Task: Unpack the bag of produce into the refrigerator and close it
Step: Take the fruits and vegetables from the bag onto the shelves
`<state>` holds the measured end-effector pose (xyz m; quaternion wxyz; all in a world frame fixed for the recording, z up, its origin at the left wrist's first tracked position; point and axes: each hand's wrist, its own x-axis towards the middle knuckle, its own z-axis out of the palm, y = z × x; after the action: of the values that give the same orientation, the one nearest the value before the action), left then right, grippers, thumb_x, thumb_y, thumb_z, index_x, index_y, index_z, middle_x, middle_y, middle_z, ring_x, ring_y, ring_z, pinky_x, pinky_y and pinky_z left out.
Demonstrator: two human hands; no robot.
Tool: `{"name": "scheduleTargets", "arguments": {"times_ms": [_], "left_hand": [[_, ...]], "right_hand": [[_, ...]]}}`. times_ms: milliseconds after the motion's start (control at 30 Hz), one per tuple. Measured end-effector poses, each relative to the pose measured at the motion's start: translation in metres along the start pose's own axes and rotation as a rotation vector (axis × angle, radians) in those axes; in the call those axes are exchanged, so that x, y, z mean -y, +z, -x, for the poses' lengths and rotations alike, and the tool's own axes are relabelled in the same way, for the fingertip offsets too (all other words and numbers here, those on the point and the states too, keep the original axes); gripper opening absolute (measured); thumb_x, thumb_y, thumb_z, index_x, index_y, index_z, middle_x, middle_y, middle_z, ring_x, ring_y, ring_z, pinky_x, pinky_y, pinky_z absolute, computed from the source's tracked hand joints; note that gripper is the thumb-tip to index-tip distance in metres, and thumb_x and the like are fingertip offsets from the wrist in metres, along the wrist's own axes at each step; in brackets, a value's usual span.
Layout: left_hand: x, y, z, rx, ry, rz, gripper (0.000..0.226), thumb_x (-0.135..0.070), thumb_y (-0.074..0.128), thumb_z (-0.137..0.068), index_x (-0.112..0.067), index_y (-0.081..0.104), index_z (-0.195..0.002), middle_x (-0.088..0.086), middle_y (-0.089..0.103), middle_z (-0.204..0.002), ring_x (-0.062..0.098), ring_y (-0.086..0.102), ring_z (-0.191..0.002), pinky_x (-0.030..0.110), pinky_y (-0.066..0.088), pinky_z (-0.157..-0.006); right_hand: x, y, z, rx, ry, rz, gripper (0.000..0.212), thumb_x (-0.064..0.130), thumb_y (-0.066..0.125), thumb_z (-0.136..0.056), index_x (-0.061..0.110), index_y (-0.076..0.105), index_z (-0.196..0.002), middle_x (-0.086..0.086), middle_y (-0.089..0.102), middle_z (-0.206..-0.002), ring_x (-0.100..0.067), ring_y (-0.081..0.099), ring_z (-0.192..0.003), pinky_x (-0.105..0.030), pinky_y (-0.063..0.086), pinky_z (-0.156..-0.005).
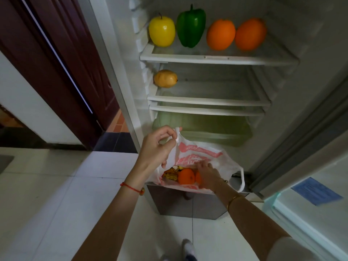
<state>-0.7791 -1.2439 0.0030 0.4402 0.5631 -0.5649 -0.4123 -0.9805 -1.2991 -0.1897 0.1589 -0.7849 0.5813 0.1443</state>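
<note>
Bag's red print unreadable from here; my left hand [156, 146] pinches the plastic bag [203, 159] handle, right hand [208, 175] fingers spread inside, touching an orange [186, 176].

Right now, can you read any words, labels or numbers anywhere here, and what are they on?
Nothing can be read as it stands.
Plastic bag: red printed lettering, crumpled and blurred, unreadable.
Blue sheet on the fridge door's inner side: faint lines of print, too small and blurred to read.
The produce on the shelves, such as the green pepper, carries no visible sticker or label.
</note>
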Motion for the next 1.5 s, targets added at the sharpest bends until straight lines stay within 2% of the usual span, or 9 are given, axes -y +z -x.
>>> {"name": "scheduleTargets", "arguments": {"times_ms": [300,500,733,833,933,1100,1233,1367,1500], "left_hand": [[-0.001,0.001,-0.009,-0.072,-0.011,-0.05,0.015,0.001,0.054,-0.089,-0.011,0.058,-0.08,0.003,0.068,-0.126,0.011,0.045,-0.033,0.023,0.043,-0.038],[-0.005,-0.002,-0.02,-0.115,0.031,-0.052,0.016,0.0,0.054,-0.091,-0.012,0.059,-0.081,0.028,0.064,-0.115,0.011,0.047,-0.034,0.023,0.042,-0.039],[-0.011,0.001,-0.032,-0.119,0.014,-0.043,0.015,-0.003,0.053,-0.091,-0.014,0.061,-0.083,0.031,0.063,-0.112,0.01,0.045,-0.034,0.023,0.042,-0.04],[-0.013,0.005,-0.036,-0.094,0.03,-0.045,0.015,-0.002,0.052,-0.091,-0.012,0.061,-0.083,0.012,0.063,-0.084,0.007,0.043,-0.035,0.024,0.04,-0.039],[-0.016,0.008,-0.041,-0.095,0.027,-0.045,0.018,-0.003,0.052,-0.092,-0.014,0.06,-0.08,-0.012,0.054,-0.066,0.004,0.04,-0.035,0.023,0.034,-0.038],[-0.031,0.017,-0.045,-0.125,0.033,-0.066,0.021,-0.002,0.053,-0.092,-0.013,0.06,-0.075,-0.01,0.055,-0.059,0.003,0.045,-0.045,0.018,0.033,-0.042],[-0.037,0.023,-0.05,-0.145,0.077,-0.044,0.013,-0.003,0.054,-0.093,-0.002,0.063,-0.084,-0.001,0.069,-0.087,0.026,0.061,-0.081,0.024,0.043,-0.047],[-0.035,0.025,-0.061,-0.139,0.108,-0.064,0.015,-0.003,0.055,-0.093,-0.002,0.062,-0.08,0.003,0.066,-0.073,0.015,0.055,-0.058,0.012,0.036,-0.043],[-0.032,0.028,-0.071,-0.122,0.123,-0.045,0.013,0.0,0.055,-0.093,0.003,0.062,-0.081,-0.014,0.062,-0.073,0.007,0.057,-0.07,0.007,0.039,-0.045]], "right_hand": [[-0.006,-0.001,-0.001,-0.021,-0.008,-0.056,0.083,0.021,0.072,-0.082,0.016,0.022,-0.148,-0.011,0.022,-0.157,-0.031,0.029,-0.141,-0.042,0.037,-0.112],[-0.009,-0.035,0.002,-0.098,-0.026,-0.415,0.086,0.038,0.077,-0.072,0.024,0.029,-0.142,-0.005,0.037,-0.146,-0.026,0.038,-0.135,-0.039,0.033,-0.113],[-0.003,-0.09,0.031,-0.331,-0.104,-0.978,0.06,0.028,0.082,-0.075,0.027,0.049,-0.125,0.004,0.052,-0.12,-0.016,0.053,-0.109,-0.025,0.05,-0.084],[0.001,-0.119,0.046,-0.385,-0.108,-1.079,0.058,0.029,0.078,-0.079,0.023,0.048,-0.128,0.002,0.051,-0.121,-0.017,0.053,-0.108,-0.024,0.051,-0.08],[0.0,-0.156,0.062,-0.555,-0.148,-1.16,0.052,0.028,0.077,-0.08,0.025,0.047,-0.123,0.006,0.052,-0.116,-0.014,0.055,-0.103,-0.023,0.05,-0.078],[-0.009,-0.231,0.08,-0.903,-0.206,-1.187,0.053,0.028,0.077,-0.081,0.021,0.048,-0.125,0.001,0.052,-0.124,-0.007,0.054,-0.103,-0.012,0.048,-0.074],[-0.024,-0.286,0.081,-1.124,-0.248,-1.222,0.058,0.034,0.077,-0.081,0.019,0.046,-0.128,-0.001,0.051,-0.129,-0.008,0.057,-0.105,-0.011,0.051,-0.075],[-0.043,-0.335,0.068,-1.283,-0.217,-1.175,0.062,0.039,0.077,-0.077,0.019,0.046,-0.127,0.001,0.054,-0.126,-0.011,0.058,-0.106,-0.023,0.053,-0.087],[-0.065,-0.379,0.042,-1.352,-0.144,-1.157,0.07,0.039,0.079,-0.074,0.012,0.045,-0.129,-0.001,0.055,-0.122,-0.013,0.057,-0.109,-0.022,0.048,-0.091]]}}
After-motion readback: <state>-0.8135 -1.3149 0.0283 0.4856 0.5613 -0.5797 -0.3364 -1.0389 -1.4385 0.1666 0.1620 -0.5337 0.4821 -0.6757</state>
